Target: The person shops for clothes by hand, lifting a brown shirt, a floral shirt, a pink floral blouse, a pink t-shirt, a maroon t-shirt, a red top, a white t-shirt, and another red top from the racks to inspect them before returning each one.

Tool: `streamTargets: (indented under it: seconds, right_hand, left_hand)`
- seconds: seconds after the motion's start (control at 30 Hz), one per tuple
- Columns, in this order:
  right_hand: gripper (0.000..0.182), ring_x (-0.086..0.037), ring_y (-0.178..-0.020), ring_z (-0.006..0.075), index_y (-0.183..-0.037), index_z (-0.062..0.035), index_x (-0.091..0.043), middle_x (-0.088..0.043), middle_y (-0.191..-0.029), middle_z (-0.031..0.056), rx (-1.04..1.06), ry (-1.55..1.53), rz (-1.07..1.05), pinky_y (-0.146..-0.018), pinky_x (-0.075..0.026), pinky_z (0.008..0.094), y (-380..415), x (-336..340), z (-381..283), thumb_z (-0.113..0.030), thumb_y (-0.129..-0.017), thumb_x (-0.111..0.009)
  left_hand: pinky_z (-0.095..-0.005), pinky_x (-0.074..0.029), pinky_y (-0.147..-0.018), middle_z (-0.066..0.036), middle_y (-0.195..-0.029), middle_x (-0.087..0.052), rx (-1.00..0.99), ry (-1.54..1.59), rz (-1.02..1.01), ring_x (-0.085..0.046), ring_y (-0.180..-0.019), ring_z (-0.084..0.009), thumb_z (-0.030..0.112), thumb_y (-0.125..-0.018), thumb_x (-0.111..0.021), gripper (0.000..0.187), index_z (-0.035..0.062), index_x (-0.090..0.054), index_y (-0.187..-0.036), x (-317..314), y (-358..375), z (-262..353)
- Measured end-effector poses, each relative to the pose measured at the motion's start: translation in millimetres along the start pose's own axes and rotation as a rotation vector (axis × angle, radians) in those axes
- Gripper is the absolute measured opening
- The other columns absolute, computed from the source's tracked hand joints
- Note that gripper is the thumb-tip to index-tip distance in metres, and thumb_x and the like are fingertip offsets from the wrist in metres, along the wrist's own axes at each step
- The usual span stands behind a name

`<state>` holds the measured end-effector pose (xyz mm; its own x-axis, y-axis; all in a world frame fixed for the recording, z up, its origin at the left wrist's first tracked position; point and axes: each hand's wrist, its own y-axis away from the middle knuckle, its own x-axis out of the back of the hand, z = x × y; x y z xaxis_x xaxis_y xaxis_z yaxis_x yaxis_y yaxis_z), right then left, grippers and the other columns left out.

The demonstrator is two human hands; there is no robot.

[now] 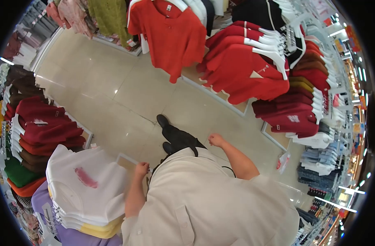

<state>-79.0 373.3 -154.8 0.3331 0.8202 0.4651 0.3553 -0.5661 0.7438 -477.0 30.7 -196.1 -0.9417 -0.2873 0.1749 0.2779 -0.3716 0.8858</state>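
Note:
My left hand (pixel 142 168) hangs beside my body with the fingers curled in, and nothing shows in it. It is nearest to a white sweatshirt (pixel 107 174) with a pink print, at the front of a hanging row. My right hand (pixel 215 140) is held out over the floor, loosely closed, also with nothing visible in it. Neither hand touches any garment. A red top (pixel 167 35) hangs facing out ahead, and red sweatshirts (pixel 249 69) on white hangers (pixel 269 57) are at the upper right.
Glossy floor tiles (pixel 101 82) run between the clothes racks. Dark red sweatshirts (pixel 48 121) hang on the left, and more (pixel 292 117) on the right. Low white-edged display bases (pixel 220 98) border the aisle. Denim clothes (pixel 318 176) hang farther right. My dark shoes (pixel 162 120) are on the floor.

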Motion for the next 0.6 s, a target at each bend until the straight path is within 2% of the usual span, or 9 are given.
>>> streamTargets:
  seconds: [0.07,0.17,0.27,0.33,0.4,0.47,0.6]
  right_hand:
    - [0.021,-0.069,-0.065,0.0199,-0.088,0.0006,-0.069,-0.071,-0.076,0.0118,-0.066,-0.082,0.096,-0.063,-0.054,0.0350,25,9,20,-0.017,-0.087,-0.058]
    - [0.023,-0.068,-0.063,0.0223,-0.085,-0.0003,-0.071,-0.071,-0.075,0.0130,-0.061,-0.050,0.233,-0.062,-0.053,0.0360,27,28,50,-0.019,-0.086,-0.058]
    - [0.026,-0.068,-0.064,0.0244,-0.081,-0.0015,-0.071,-0.071,-0.074,0.0124,0.078,0.132,0.525,-0.064,-0.052,0.0373,19,61,47,-0.023,-0.087,-0.058]
    - [0.030,-0.067,-0.068,0.0281,-0.079,-0.0020,-0.071,-0.069,-0.071,0.0142,0.010,-0.031,0.583,-0.067,-0.051,0.0399,34,97,4,-0.028,-0.088,-0.057]
    - [0.037,-0.066,-0.070,0.0305,-0.078,-0.0013,-0.070,-0.065,-0.068,0.0162,0.153,0.069,0.826,-0.067,-0.050,0.0406,47,129,-26,-0.034,-0.091,-0.057]
    - [0.048,-0.065,-0.069,0.0340,-0.077,-0.0010,-0.069,-0.063,-0.067,0.0183,0.208,0.011,0.891,-0.066,-0.048,0.0411,72,169,-62,-0.044,-0.094,-0.056]
    - [0.058,-0.066,-0.073,0.0358,-0.072,0.0001,-0.066,-0.064,-0.070,0.0227,0.261,-0.023,0.891,-0.070,-0.048,0.0458,111,241,-95,-0.050,-0.097,-0.050]
  left_hand:
    - [-0.0327,-0.054,-0.059,-0.009,-0.083,-0.069,0.003,0.023,-0.037,-0.067,-0.069,-0.0186,0.023,-0.094,-0.062,0.026,-0.0010,-0.067,-0.104,-17,13,-6]
    - [-0.0324,-0.054,-0.060,-0.009,-0.084,-0.068,-0.036,0.018,-0.042,-0.067,-0.069,-0.0178,0.024,-0.095,-0.061,0.026,0.0006,-0.066,-0.105,-32,19,-10]
    - [-0.0321,-0.054,-0.060,-0.009,-0.084,-0.068,-0.060,0.097,-0.022,-0.066,-0.070,-0.0186,0.024,-0.095,-0.061,0.027,0.0002,-0.065,-0.106,-39,25,-11]
    - [-0.0321,-0.054,-0.061,-0.009,-0.085,-0.067,-0.069,0.144,-0.004,-0.066,-0.071,-0.0192,0.024,-0.094,-0.061,0.027,-0.0001,-0.065,-0.108,-38,29,-11]
    - [-0.0322,-0.054,-0.061,-0.009,-0.086,-0.067,-0.080,0.179,0.019,-0.067,-0.071,-0.0194,0.024,-0.095,-0.061,0.028,-0.0002,-0.064,-0.109,-38,31,-18]
    - [-0.0323,-0.055,-0.060,-0.010,-0.088,-0.068,-0.057,0.199,0.020,-0.068,-0.073,-0.0198,0.023,-0.095,-0.061,0.028,0.0002,-0.063,-0.110,-34,27,-31]
    - [-0.0328,-0.055,-0.060,-0.011,-0.089,-0.068,0.009,0.207,0.093,-0.069,-0.073,-0.0226,0.023,-0.095,-0.061,0.027,0.0013,-0.062,-0.112,-47,37,-46]
